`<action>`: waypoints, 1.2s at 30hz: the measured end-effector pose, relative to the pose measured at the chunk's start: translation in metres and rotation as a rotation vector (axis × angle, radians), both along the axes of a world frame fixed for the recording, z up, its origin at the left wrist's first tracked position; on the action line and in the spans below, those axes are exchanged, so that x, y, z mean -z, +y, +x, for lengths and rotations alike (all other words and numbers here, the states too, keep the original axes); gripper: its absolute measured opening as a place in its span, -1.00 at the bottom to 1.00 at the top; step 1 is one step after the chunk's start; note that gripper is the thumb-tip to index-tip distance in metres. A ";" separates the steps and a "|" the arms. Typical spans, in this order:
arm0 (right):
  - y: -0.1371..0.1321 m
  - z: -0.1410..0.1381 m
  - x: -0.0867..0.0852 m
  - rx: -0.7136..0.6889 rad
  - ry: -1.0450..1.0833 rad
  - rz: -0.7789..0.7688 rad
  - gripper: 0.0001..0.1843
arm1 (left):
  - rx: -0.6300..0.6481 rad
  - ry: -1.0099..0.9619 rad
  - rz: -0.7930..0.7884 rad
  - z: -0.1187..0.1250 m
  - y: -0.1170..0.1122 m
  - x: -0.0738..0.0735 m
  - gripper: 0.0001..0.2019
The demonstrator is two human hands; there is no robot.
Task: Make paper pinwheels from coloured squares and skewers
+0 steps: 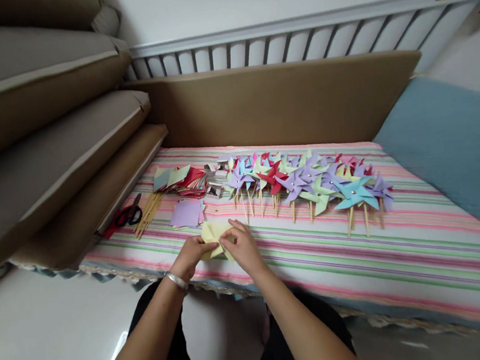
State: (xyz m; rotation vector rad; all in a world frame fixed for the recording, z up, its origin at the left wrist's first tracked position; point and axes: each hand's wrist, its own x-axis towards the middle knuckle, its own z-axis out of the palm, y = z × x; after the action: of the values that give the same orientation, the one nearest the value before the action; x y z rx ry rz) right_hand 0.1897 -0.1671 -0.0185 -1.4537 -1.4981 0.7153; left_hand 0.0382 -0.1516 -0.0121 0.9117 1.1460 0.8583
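Between my two hands is a pale yellow paper pinwheel (214, 230), its corners partly folded in toward the middle. My left hand (191, 254), with a silver bangle at the wrist, grips the paper's left side with the thumb on top. My right hand (241, 246) pinches the paper near its centre; whether a pin is between those fingertips is too small to tell. Just beyond the hands lies a small stack of purple paper squares (186, 213). Finished pinwheels (294, 183) on wooden sticks lie in a crowded row to the right, in several colours.
Black-handled scissors (128, 214) and a bundle of wooden sticks (148, 212) lie at the left. Behind them are coloured paper sheets (190, 181) and small open boxes (214, 190). Stacked cushions (53, 137) rise at the left; a brown board (266, 107) stands at the back of the striped cloth (364, 281).
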 end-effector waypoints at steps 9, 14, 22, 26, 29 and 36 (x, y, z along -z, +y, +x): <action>0.000 -0.003 -0.001 -0.014 -0.008 -0.019 -0.93 | 0.005 -0.041 -0.013 0.001 0.000 0.002 -0.71; 0.000 -0.002 0.000 -0.017 -0.008 -0.039 -0.93 | -0.006 -0.065 -0.019 0.001 0.000 0.005 -0.71; -0.001 -0.004 0.003 -0.014 -0.001 -0.050 -0.98 | -0.069 -0.118 0.002 0.003 0.001 0.008 -0.70; 0.001 -0.004 0.006 -0.004 0.004 -0.062 -0.97 | -0.072 -0.143 -0.003 0.005 -0.001 0.005 -0.71; 0.002 -0.004 0.006 -0.009 0.013 -0.072 -0.99 | -0.071 -0.164 -0.010 0.006 -0.002 0.001 -0.74; 0.001 -0.002 0.005 -0.027 0.041 -0.066 -0.99 | -0.115 -0.186 -0.060 0.003 0.001 0.005 -0.74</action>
State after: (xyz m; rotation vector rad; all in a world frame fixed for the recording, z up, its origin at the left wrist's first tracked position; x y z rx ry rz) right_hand 0.1872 -0.1656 -0.0233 -1.4620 -1.4776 0.8123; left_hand 0.0414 -0.1506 -0.0169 0.7068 1.0640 0.9758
